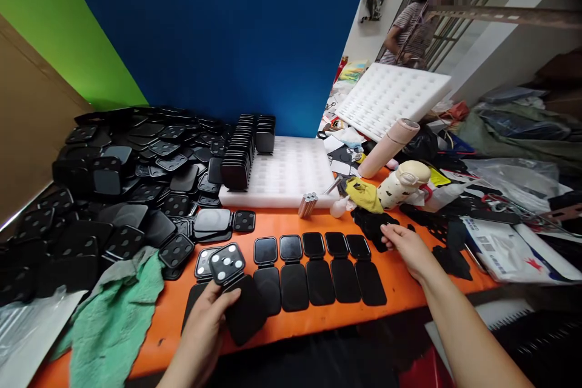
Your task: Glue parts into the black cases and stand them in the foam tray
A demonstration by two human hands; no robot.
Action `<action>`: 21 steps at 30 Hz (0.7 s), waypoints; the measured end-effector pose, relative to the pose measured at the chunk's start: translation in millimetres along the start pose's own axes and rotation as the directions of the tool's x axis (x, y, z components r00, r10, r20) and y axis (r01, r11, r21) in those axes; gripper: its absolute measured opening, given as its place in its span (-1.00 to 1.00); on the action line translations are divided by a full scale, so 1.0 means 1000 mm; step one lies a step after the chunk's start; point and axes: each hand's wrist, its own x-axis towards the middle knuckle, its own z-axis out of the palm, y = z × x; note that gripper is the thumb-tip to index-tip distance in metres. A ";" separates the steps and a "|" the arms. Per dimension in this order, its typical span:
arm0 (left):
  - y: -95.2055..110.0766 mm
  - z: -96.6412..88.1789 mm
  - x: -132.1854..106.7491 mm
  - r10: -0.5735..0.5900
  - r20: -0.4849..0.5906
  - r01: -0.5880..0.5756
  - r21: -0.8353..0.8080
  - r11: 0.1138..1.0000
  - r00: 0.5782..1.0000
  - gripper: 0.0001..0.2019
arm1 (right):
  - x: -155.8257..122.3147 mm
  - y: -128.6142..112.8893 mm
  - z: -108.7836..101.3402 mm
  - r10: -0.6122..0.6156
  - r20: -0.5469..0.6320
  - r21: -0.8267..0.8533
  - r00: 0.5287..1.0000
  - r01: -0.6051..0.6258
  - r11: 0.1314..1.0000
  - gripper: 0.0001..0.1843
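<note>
My left hand [204, 318] is closed on a black hinged two-panel piece [245, 309], tilted over the near edge of the orange table. Its smaller upper panel carries several white dots. Beyond it a similar dotted piece [205, 262] lies partly covered. To the right, several black hinged pieces [307, 285] lie unfolded side by side in a row. My right hand [407, 248] pinches at a small heap of thin black pieces [370, 223]; what is between its fingertips is too dark to make out.
A large pile of black hinged pieces [150, 163] covers the left side. A white foam tray [295, 170] holds upright black pieces at the back. Silver tubes [308, 205], a pink bottle [388, 147], a cream bottle [402, 185] and a green towel [113, 321] surround the row. A person [413, 30] stands at the back right.
</note>
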 end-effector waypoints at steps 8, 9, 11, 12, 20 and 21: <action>-0.005 0.055 -0.013 0.062 0.312 -0.093 0.084 0.992 0.948 -0.61 | -0.081 -0.056 0.077 -0.097 0.326 0.315 0.941 -0.011 0.949 -0.55; -0.007 0.058 -0.013 0.077 0.328 -0.106 0.074 0.992 0.942 -0.59 | -0.090 -0.064 0.086 -0.109 0.376 0.320 0.920 -0.018 0.947 -0.54; -0.011 0.063 -0.014 0.109 0.346 -0.137 0.058 0.989 0.932 -0.56 | -0.105 -0.079 0.100 -0.118 0.459 0.348 0.881 -0.056 0.936 -0.53; -0.014 0.065 -0.014 0.134 0.345 -0.166 0.065 0.984 0.929 -0.55 | -0.110 -0.084 0.106 -0.127 0.493 0.362 0.861 -0.070 0.930 -0.54; -0.021 0.063 -0.018 0.252 0.339 -0.329 0.195 0.924 0.907 -0.48 | -0.117 -0.091 0.125 -0.182 0.530 0.274 0.829 0.036 0.961 -0.55; -0.021 0.062 -0.018 0.256 0.348 -0.334 0.186 0.924 0.902 -0.48 | -0.118 -0.091 0.125 -0.184 0.535 0.269 0.824 0.040 0.962 -0.55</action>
